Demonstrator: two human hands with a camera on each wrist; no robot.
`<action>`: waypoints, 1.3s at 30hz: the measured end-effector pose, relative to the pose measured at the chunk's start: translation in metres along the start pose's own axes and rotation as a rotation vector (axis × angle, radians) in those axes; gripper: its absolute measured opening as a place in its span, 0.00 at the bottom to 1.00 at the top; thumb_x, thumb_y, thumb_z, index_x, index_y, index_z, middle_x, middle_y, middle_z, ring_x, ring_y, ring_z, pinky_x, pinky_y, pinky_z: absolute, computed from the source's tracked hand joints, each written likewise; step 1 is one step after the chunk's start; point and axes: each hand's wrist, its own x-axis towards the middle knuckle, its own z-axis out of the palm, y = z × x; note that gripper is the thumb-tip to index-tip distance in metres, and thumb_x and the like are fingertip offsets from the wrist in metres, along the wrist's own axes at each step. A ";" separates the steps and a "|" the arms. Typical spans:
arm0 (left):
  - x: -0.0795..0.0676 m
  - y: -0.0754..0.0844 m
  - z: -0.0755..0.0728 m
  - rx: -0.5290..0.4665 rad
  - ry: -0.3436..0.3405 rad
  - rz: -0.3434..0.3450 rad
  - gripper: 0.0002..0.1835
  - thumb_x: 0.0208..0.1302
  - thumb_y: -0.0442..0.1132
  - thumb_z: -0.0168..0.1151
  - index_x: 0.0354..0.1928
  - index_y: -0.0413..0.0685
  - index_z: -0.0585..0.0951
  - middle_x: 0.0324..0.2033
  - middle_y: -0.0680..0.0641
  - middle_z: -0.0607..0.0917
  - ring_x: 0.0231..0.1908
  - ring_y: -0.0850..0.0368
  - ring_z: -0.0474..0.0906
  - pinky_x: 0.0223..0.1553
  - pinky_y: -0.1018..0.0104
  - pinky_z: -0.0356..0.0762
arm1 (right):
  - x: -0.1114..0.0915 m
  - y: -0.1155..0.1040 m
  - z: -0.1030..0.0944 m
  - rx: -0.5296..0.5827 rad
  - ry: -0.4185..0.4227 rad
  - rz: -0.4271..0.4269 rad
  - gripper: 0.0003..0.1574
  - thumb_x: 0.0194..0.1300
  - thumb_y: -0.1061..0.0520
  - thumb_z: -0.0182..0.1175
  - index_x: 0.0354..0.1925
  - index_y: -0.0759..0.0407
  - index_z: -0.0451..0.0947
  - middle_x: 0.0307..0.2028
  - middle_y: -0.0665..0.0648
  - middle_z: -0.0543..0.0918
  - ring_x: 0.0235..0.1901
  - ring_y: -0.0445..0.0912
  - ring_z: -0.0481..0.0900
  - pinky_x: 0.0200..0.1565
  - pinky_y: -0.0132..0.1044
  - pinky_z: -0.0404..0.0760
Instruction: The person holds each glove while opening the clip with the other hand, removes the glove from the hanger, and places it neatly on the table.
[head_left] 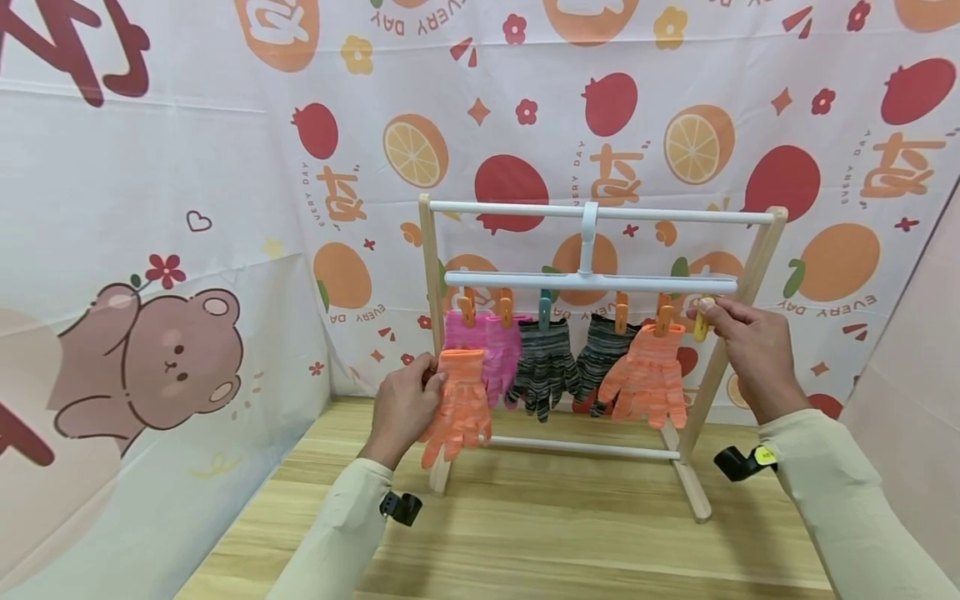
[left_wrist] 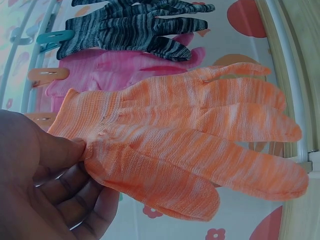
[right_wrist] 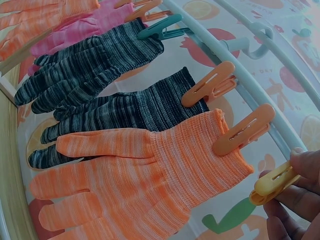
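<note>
My left hand (head_left: 407,408) pinches an orange knit glove (left_wrist: 165,130) by its cuff, fingers hanging down, in front of a pink glove (head_left: 501,354). My right hand (head_left: 753,350) pinches a yellow clothespin (right_wrist: 274,182) near the right end of the white hanger (head_left: 585,282). Another orange glove (right_wrist: 135,170) hangs from the hanger by an orange clothespin (right_wrist: 245,131), just left of the right hand. Between the pink and orange gloves hang two dark grey striped gloves, one under a teal clothespin (head_left: 545,310), the other (head_left: 606,350) under an orange clothespin (head_left: 621,312).
The hanger hooks over the top bar (head_left: 510,208) of a wooden drying rack (head_left: 720,375) on a wood-grain table (head_left: 540,533). Behind it hangs a fruit-print cloth (head_left: 465,92); a bear-print cloth (head_left: 150,350) is on the left.
</note>
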 end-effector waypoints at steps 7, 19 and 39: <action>0.001 -0.005 -0.002 0.001 0.010 -0.007 0.04 0.70 0.36 0.65 0.36 0.47 0.80 0.23 0.50 0.78 0.25 0.53 0.71 0.28 0.59 0.65 | 0.001 -0.002 -0.001 0.012 0.008 -0.014 0.36 0.73 0.37 0.57 0.67 0.59 0.76 0.41 0.38 0.87 0.54 0.43 0.72 0.59 0.48 0.68; 0.000 -0.010 -0.005 -0.002 0.006 -0.026 0.04 0.70 0.36 0.64 0.35 0.46 0.80 0.23 0.50 0.78 0.23 0.53 0.70 0.27 0.59 0.65 | 0.002 0.000 0.000 0.006 0.012 -0.013 0.37 0.72 0.35 0.57 0.67 0.58 0.76 0.43 0.40 0.87 0.57 0.45 0.71 0.65 0.57 0.66; -0.009 -0.027 -0.008 0.007 0.013 -0.047 0.03 0.71 0.35 0.63 0.37 0.45 0.80 0.24 0.49 0.80 0.23 0.54 0.70 0.27 0.59 0.65 | 0.002 0.001 0.001 0.004 0.014 0.000 0.38 0.72 0.35 0.57 0.67 0.60 0.75 0.48 0.46 0.83 0.58 0.49 0.71 0.67 0.60 0.64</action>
